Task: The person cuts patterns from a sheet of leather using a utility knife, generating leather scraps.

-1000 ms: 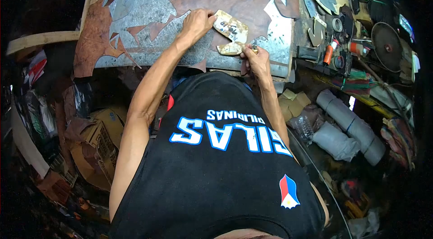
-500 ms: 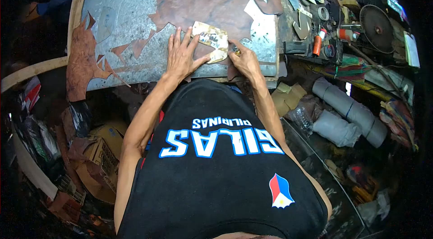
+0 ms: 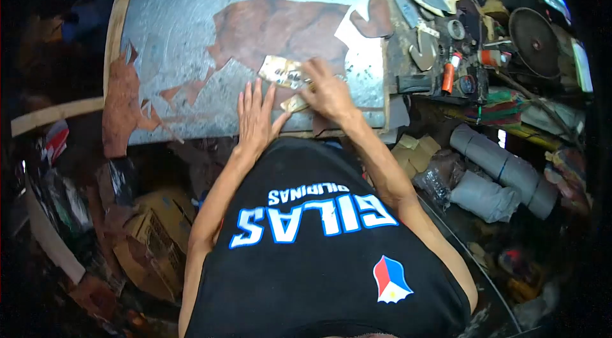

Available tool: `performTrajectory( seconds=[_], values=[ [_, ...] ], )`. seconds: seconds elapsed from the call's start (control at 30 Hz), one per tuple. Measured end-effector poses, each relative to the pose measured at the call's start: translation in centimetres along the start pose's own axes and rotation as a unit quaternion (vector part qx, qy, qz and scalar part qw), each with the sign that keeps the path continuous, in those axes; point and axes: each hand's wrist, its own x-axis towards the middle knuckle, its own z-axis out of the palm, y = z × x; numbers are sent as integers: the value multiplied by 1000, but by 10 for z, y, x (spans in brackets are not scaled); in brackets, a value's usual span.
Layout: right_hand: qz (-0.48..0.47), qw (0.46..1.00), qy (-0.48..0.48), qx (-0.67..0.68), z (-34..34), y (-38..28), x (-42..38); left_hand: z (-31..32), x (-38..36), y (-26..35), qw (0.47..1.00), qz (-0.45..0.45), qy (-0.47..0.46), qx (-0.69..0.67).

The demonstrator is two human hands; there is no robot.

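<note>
A cream, stained flat pattern piece (image 3: 275, 70) with dark markings lies over the lower edge of a brown leather sheet (image 3: 277, 29). Both rest on a metal-topped table (image 3: 172, 13). My left hand (image 3: 257, 115) is open and flat, fingers stretched out at the left edge of the pattern piece. Across the piece's right part reaches my right hand (image 3: 328, 92), its fingers smeared by motion, so whether it grips anything is hidden. The hand covers much of the pattern piece.
Leather scraps (image 3: 121, 105) hang over the table's left edge. A curved leather piece (image 3: 376, 17) lies at the right. Beyond it are a tape roll (image 3: 456, 29), an orange lighter-like item (image 3: 449, 76) and a round fan-like disc (image 3: 535, 41). Rolled grey material (image 3: 503, 169) sits below.
My right hand has moved left over the pattern piece from its right edge. My left hand has shifted slightly down. The whole view has tilted, with the table lower in it.
</note>
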Motion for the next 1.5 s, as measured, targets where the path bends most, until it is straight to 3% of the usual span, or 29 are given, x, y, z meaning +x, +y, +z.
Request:
performTrajectory(
  seconds=[0.1, 0.23, 0.33, 0.47, 0.57, 0.73, 0.8, 0.83, 0.87, 0.93, 0.97, 1.0, 1.03, 1.07, 1.1, 1.17, 1.33, 1.4, 1.47, 1.5],
  values=[
    [-13, 995, -98, -25, -12, -18, 6, -7, -14, 7, 1000, 18, -17, -2],
    [-68, 994, -63, -63, 3, -16, -10, -22, -26, 9, 991, -11, -46, -122],
    [-59, 991, -106, -64, 3, -21, -28, -26, -25, 9, 985, -36, -12, -167],
    [-54, 991, -99, -77, 14, -34, -47, -19, -11, -13, 891, -230, -51, -388],
    [-32, 987, -96, -123, 14, -44, -54, -25, 2, -19, 791, -293, -87, -530],
    [-42, 994, -65, -82, -8, -51, -68, -28, 9, -35, 785, -290, -135, -531],
    [-41, 999, 28, 16, -19, -48, -76, -30, 10, -31, 824, -269, -143, -477],
    [-66, 986, 148, 45, -18, -45, -76, -28, 6, -30, 875, -215, -93, -424],
    [-66, 986, 149, 39, -19, -42, -77, -29, 2, -28, 877, -207, -98, -423],
    [47, 947, 314, 55, -22, -34, -77, -21, -5, -31, 884, -164, -84, -428],
    [42, 947, 316, 50, -22, -29, -80, -18, -7, -34, 875, -160, -91, -448],
    [153, 905, 329, 221, -19, -23, -87, -21, -5, -34, 875, -159, -86, -450],
    [256, 825, 325, 384, -13, -20, -91, -26, -3, -32, 807, -224, -109, -535],
    [273, 793, 358, 410, -5, -17, -90, -30, -2, -33, 727, -285, -128, -611],
    [294, 742, 367, 478, 3, -15, -91, -28, -2, -39, 704, -290, -159, -628],
    [314, 637, 367, 601, 17, -11, -96, -28, 0, -41, 719, -271, -163, -619],
    [310, 620, 352, 629, 39, -4, -98, -27, 19, -52, 736, -263, -230, -580],
    [309, 646, 334, 613, 40, -3, -98, -24, 24, -49, 674, -291, -285, -617],
    [320, 658, 333, 595, 39, -5, -93, -21, 23, -39, 695, -284, -282, -598],
    [325, 688, 309, 570, 39, -3, -91, -20, 23, -36, 708, -266, -304, -580]
  ],
)
